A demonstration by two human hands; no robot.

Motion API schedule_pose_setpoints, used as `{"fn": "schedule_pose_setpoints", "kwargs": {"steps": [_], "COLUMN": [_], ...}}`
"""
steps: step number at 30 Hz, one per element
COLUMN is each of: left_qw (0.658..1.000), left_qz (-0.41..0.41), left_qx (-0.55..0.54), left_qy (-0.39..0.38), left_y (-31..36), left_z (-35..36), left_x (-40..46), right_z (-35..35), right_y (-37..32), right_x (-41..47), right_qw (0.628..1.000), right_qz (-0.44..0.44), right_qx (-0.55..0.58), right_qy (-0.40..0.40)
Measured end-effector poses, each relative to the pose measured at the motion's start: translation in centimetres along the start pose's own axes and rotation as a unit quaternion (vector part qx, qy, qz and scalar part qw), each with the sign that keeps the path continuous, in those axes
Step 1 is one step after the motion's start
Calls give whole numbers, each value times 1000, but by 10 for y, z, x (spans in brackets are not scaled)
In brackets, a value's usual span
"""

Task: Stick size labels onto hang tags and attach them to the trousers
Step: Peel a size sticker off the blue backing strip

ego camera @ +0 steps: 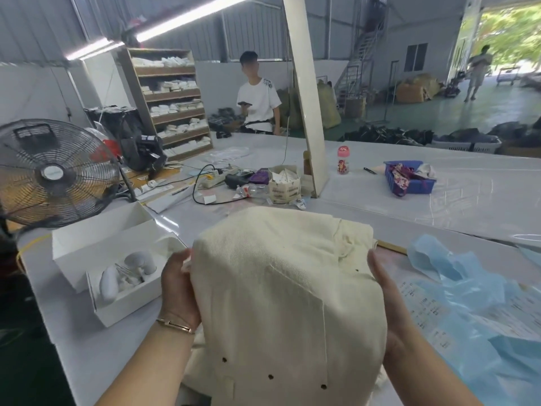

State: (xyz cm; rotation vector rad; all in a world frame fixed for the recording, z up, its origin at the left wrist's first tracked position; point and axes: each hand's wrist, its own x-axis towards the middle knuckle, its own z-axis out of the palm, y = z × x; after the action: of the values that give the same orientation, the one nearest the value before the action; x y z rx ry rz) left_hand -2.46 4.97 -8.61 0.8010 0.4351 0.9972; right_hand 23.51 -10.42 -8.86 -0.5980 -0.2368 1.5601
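Observation:
Cream trousers (281,288) fill the lower middle of the view, folded and lifted in front of me above the white table (380,206). My left hand (177,284) grips their left edge, fingers curled behind the cloth. My right hand (383,281) holds the right edge, thumb on the front. A patch pocket and small dark eyelets show on the fabric. A white open box (117,291) at the left holds white bundles of tag strings. Printed label sheets (430,312) lie at the right, partly under blue paper.
Crumpled blue paper (474,291) lies at the right. A black fan (55,171) stands at the left table edge. A power strip (213,178), a paper box of tags (285,186), a pink bottle (343,159) and a blue basket (409,178) sit farther back. A person in white (259,98) stands beyond the table.

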Motion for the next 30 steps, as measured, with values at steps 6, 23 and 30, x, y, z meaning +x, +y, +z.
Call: {"fn": "schedule_pose_setpoints", "kwargs": {"steps": [6,23,30], "left_qw": [988,990,975], "left_qz": [-150,15,-23], "left_qx": [23,140,220], "left_qy": [39,5,-32], "left_y": [-11,40,39], "left_z": [-3,116,197], "left_x": [1,-6,-50], "right_z": [5,21,44], "right_y": [-7,-52,-88], "right_x": [-5,-73,-150], "right_qw": [988,974,965], "right_qz": [-60,-222,-234], "right_qx": [-138,-46,-97], "right_qy": [33,-20,-66]}}
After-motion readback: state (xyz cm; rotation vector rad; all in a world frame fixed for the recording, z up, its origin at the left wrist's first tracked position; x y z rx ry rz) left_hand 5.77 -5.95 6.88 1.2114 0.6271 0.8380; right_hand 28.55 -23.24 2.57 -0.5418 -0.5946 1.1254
